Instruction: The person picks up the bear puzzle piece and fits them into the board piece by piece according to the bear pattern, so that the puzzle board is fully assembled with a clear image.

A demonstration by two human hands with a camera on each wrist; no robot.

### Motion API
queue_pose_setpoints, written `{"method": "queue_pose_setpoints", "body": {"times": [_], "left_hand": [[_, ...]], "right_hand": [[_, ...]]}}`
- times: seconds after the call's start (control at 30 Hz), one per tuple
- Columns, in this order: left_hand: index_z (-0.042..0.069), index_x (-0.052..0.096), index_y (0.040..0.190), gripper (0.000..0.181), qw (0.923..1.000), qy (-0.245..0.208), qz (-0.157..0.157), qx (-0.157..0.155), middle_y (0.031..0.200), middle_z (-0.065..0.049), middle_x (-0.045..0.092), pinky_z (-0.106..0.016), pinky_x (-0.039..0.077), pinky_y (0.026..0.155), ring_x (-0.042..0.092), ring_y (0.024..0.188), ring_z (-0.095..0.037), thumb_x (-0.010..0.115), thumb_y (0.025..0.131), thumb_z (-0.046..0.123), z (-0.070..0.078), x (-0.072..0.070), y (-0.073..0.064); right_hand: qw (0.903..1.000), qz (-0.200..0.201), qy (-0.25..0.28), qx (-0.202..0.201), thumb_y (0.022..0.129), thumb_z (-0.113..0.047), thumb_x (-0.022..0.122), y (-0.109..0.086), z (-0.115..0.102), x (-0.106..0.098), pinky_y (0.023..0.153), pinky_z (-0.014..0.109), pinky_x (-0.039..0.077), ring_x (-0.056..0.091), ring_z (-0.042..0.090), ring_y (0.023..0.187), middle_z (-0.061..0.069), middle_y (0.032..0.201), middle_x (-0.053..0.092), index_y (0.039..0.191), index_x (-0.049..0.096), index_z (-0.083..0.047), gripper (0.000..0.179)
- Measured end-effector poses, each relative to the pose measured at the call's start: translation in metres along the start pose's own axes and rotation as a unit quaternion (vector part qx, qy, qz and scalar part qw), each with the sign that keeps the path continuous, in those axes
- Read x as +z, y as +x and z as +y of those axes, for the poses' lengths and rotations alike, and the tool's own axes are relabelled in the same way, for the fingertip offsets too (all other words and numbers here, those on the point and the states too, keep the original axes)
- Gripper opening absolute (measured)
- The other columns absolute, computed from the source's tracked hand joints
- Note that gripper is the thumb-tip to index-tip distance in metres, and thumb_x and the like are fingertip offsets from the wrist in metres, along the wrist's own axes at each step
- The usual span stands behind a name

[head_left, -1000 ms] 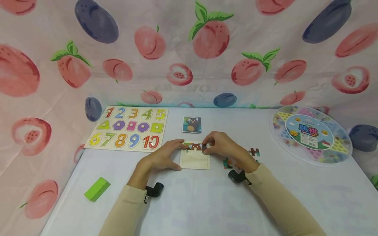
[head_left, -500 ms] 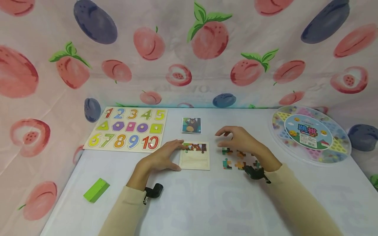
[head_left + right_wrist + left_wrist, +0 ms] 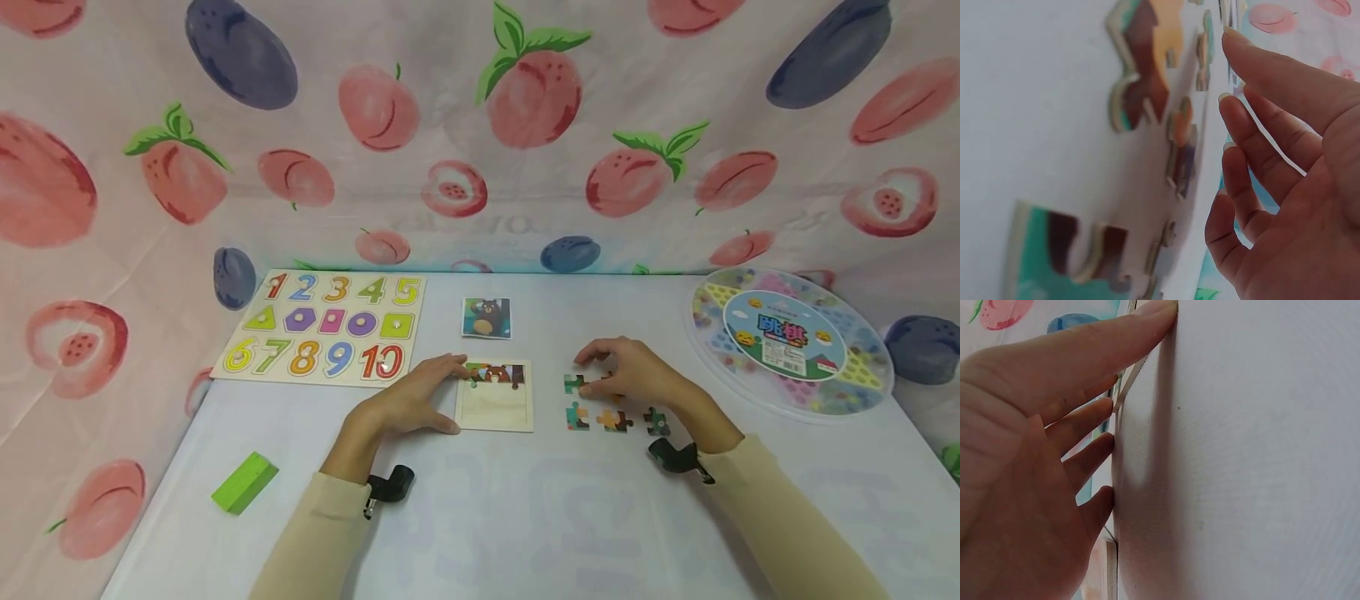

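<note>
A small wooden puzzle tray point(image 3: 495, 412) lies mid-table, its top row filled with bear-picture pieces point(image 3: 497, 373) and its lower part bare wood. My left hand point(image 3: 408, 402) rests at the tray's left side, fingers at the upper edge and thumb by the lower left corner. Right of the tray, my right hand point(image 3: 637, 375) hovers over loose jigsaw pieces point(image 3: 577, 416), partly hiding the back row. In the right wrist view its thumb and fingers are loosely bent and apart, nothing between them; a brown and orange piece point(image 3: 1141, 56) shows beside them.
Behind the tray lies a bear picture card point(image 3: 487, 318). A number and shape board point(image 3: 352, 304) is at back left, a green block point(image 3: 245, 482) at front left. At back right sits a round, clear Chinese checkers box point(image 3: 787, 342). A fruit-print curtain point(image 3: 525, 208) hangs behind.
My right hand let go of a piece at the right end of the tray's top row and moved right, over the loose pieces. My left hand stays put.
</note>
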State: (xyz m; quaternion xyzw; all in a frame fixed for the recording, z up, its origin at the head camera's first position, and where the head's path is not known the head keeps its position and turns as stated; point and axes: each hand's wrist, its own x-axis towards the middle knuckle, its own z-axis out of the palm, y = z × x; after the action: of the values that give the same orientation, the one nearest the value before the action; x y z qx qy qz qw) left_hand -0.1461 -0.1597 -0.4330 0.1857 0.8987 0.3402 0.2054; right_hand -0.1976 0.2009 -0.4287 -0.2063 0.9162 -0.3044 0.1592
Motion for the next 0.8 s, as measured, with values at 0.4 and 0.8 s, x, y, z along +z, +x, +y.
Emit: {"method": "queue_pose_setpoints", "body": {"times": [0.4, 0.8], "left_hand": [[0.015, 0.056, 0.141, 0.074, 1.0000, 0.004, 0.007, 0.002, 0.167, -0.003, 0.035, -0.050, 0.020, 0.132, 0.022, 0.160, -0.028, 0.089, 0.075, 0.013, -0.0001, 0.0008, 0.0006], [0.015, 0.056, 0.142, 0.074, 1.0000, 0.001, 0.004, -0.005, 0.168, -0.002, 0.034, -0.050, 0.019, 0.133, 0.020, 0.161, -0.028, 0.089, 0.076, 0.014, 0.0014, 0.0002, 0.0002]], "right_hand": [[0.9991, -0.011, -0.017, -0.038, 0.084, -0.026, 0.084, 0.0030, 0.0055, 0.0068, 0.092, 0.039, 0.047, 0.058, 0.023, 0.108, 0.007, 0.117, 0.074, 0.114, 0.073, -0.013, 0.033], [0.9986, -0.016, -0.025, -0.043, 0.086, -0.022, 0.082, 0.0064, 0.0055, 0.0077, 0.085, 0.034, 0.045, 0.056, 0.019, 0.097, 0.004, 0.111, 0.075, 0.108, 0.075, -0.016, 0.025]]}}
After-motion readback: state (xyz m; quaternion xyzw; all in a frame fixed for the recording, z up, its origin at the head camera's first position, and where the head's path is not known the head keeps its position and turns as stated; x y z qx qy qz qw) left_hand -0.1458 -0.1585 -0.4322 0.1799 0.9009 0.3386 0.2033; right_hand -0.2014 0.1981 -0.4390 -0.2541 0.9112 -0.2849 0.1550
